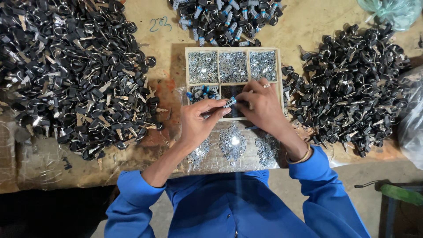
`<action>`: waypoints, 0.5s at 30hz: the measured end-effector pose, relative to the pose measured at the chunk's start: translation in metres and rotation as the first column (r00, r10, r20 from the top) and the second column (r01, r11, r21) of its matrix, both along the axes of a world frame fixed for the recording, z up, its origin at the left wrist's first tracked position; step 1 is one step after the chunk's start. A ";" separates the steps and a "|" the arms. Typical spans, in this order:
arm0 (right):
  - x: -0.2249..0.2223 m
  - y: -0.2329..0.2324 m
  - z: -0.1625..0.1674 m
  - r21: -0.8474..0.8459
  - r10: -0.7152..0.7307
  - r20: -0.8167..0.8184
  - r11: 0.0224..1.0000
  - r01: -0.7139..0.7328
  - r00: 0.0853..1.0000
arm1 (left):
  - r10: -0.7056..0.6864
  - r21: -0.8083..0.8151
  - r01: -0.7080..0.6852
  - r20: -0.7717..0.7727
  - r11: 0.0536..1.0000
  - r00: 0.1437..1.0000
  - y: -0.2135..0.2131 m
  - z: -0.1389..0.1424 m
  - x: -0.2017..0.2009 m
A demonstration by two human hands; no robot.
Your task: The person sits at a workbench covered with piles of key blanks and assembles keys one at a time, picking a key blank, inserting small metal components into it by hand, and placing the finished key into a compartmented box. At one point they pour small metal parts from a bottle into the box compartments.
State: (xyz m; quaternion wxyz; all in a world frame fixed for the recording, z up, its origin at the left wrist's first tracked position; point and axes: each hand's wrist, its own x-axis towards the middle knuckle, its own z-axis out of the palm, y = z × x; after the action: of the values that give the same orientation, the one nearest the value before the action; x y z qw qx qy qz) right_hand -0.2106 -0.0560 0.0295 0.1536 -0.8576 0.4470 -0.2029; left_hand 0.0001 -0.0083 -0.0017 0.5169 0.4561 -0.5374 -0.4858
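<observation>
The left hand (199,124) pinches a small blue-and-black key (229,103) between thumb and fingers, over the lower middle of the wooden tray (280,75). The right hand (263,105) meets it from the other side, fingers curled down; whether its grip holds anything I cannot tell. Big key piles (70,75) lie left and right on the desk (145,26)

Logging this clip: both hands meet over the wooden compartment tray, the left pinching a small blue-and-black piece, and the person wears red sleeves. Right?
Not quite. The head view shows blue sleeves, not red. The rest holds: left hand pinches the small blue-and-black piece beside the right hand over the wooden tray.
</observation>
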 end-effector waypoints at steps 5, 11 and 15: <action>-0.005 -0.003 0.004 -0.040 -0.027 0.087 0.999 0.030 0.996 | -0.009 0.008 0.009 -0.014 1.000 1.000 0.000 -0.002 0.001; -0.006 -0.001 0.000 -0.003 -0.118 0.286 0.992 0.124 0.951 | -0.035 0.028 0.035 -0.015 0.999 0.999 0.001 -0.002 0.002; -0.004 0.002 -0.008 0.301 -0.175 0.590 0.954 -0.013 0.788 | -0.032 0.002 0.032 0.018 1.000 0.999 0.000 0.002 0.002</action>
State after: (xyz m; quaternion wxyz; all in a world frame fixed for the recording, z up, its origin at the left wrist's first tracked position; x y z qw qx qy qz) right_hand -0.2151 -0.0537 0.0213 0.4040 -0.6940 0.4348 -0.4075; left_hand 0.0018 -0.0085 -0.0001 0.5040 0.4522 -0.5488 -0.4902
